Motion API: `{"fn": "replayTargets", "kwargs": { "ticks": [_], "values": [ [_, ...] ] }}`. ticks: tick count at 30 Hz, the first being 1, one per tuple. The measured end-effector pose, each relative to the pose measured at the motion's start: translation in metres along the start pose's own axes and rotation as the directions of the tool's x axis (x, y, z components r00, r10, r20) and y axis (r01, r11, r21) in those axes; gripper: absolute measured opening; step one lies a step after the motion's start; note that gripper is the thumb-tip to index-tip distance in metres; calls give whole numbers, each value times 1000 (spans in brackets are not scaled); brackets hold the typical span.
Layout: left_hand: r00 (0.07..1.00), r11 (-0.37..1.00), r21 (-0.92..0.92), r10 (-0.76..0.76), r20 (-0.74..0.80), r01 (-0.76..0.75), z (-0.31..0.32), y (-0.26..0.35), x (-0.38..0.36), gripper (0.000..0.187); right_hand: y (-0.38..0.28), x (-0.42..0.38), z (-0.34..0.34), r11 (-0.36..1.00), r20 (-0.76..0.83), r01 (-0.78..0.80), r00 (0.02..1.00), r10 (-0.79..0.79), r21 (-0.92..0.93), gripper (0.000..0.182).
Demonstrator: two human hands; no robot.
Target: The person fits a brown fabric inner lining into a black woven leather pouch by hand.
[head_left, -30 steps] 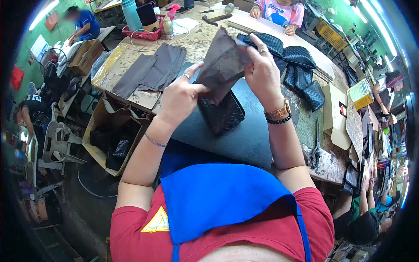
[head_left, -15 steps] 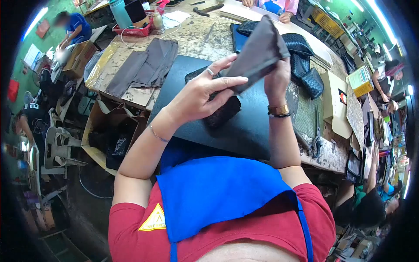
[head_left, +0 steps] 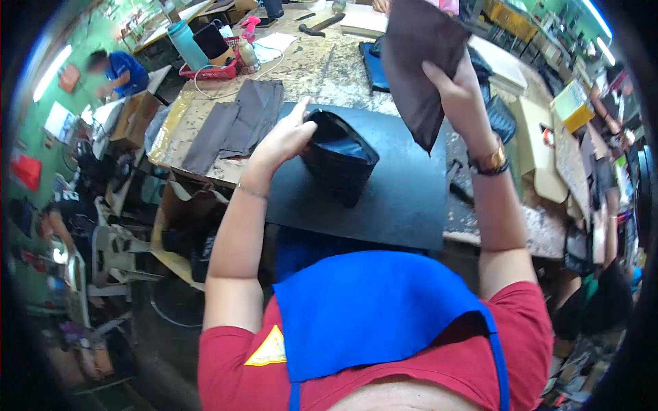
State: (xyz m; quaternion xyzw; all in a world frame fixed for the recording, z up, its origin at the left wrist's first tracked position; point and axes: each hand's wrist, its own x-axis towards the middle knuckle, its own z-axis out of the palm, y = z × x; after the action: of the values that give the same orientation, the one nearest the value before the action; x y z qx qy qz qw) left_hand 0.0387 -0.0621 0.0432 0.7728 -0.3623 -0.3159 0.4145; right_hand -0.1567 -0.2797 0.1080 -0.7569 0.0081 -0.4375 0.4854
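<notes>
My left hand (head_left: 284, 137) is closed on the rim of a black pouch (head_left: 340, 164), which stands with its mouth open on a dark board (head_left: 404, 198). Up at the right, my right hand (head_left: 460, 96) grips a dark brown fabric piece (head_left: 418, 61) and holds it raised above the table. The thumb lies across the fabric's face and the other fingers are behind it. More brown fabric pieces (head_left: 255, 116) lie flat to the left of the board.
A red basket (head_left: 223, 70) with a teal bottle (head_left: 188, 44) stands at the back left, near a hammer (head_left: 322, 27). Black woven pieces (head_left: 502, 118) and cardboard (head_left: 534, 151) lie at the right. An open carton (head_left: 168, 226) sits below the table's left edge. Co-workers (head_left: 123, 72) are farther off.
My hands have moved apart. My left hand has let go of the brown fabric and taken the black pouch's rim, now upright. My right hand has lifted the fabric up and right.
</notes>
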Motion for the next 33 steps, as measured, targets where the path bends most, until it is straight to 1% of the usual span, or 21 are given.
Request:
{"fn": "replayTargets", "kwargs": {
  "ticks": [3, 4, 5, 7, 9, 10, 11, 13, 14, 16, 17, 18, 19, 21, 24, 25, 26, 27, 29, 32, 33],
  "values": [
    [985, 969, -180, 167, -35, -171, -4, -39, -17, 76, -2, 11, 33, 999, 61, 51, 997, -52, 9, 48],
    [982, 971, -150, 180, -62, -188, -4, -52, -19, 77, -16, 12, 53, 962, 78, -31, 997, 11, 271, 55],
    [980, 965, -174, 189, -70, -198, -3, -53, -28, 77, 18, 14, 73, 961, 70, 99, 990, -120, 257, 48],
    [974, 947, -229, 210, -90, -225, 1, -51, -43, 77, 12, 1, 105, 931, 47, 101, 991, -125, 351, 54],
    [972, 913, -335, 214, -96, -234, 2, -58, -47, 79, 29, -17, 126, 982, 19, 148, 989, -147, -118, 59],
    [971, 890, -387, 217, -102, -240, 3, -61, -49, 79, 25, -28, 126, 956, 156, -7, 986, 55, -294, 58],
    [969, 889, -389, 204, -139, -243, 5, -62, -51, 79, 31, -38, 129, 940, 277, -12, 954, 113, -341, 47],
    [961, 887, -390, 177, -212, -249, 10, -65, -53, 78, 29, -53, 132, 908, 492, -19, 836, 244, -418, 43],
    [948, 865, -415, 187, -256, -283, 11, -76, -47, 76, 30, -56, 131, 892, 582, 44, 772, 256, -450, 43],
    [910, 889, -285, 263, -322, -358, 13, -84, -45, 74, 31, -63, 129, 855, 737, 181, 611, 290, -486, 43],
    [886, 894, -216, 304, -349, -392, 14, -86, -45, 73, 36, -59, 129, 808, 817, 275, 434, 379, -521, 41],
    [894, 934, -101, 291, -340, -343, 15, -77, -51, 78, 38, -56, 131, 790, 839, 306, 319, 440, -531, 38],
    [864, 932, -18, 327, -384, -361, 21, -73, -53, 68, 36, -52, 133, 772, 844, 341, 202, 497, -537, 36],
    [710, 786, 433, 601, -367, -441, 21, -64, -57, 45, 25, -47, 132, 802, 814, 184, 273, 513, -568, 42],
    [579, 542, 687, 787, -213, -484, 15, -55, -60, 20, 16, -52, 129, 841, 768, 7, 413, 490, -541, 50],
    [609, 586, 678, 752, -252, -444, 17, -48, -65, 18, 16, -57, 127, 854, 746, -44, 465, 477, -519, 53],
    [638, 629, 665, 714, -289, -402, 24, -40, -71, 18, 19, -63, 126, 873, 732, -67, 517, 444, -483, 41],
    [665, 668, 651, 674, -323, -361, 29, -36, -74, 21, 15, -69, 123, 871, 696, -25, 590, 409, -490, 38],
    [712, 711, 640, 608, -351, -292, 34, -37, -72, 27, 14, -79, 120, 892, 694, 0, 629, 351, -451, 36],
    [727, 710, 676, 568, -385, -197, 39, -35, -68, 27, 28, -97, 123, 906, 589, 158, 800, 115, -392, 34],
    [734, 718, 670, 557, -389, -190, 39, -34, -67, 24, 26, -94, 120, 921, 614, 122, 776, 144, -370, 32]
  ]
}}
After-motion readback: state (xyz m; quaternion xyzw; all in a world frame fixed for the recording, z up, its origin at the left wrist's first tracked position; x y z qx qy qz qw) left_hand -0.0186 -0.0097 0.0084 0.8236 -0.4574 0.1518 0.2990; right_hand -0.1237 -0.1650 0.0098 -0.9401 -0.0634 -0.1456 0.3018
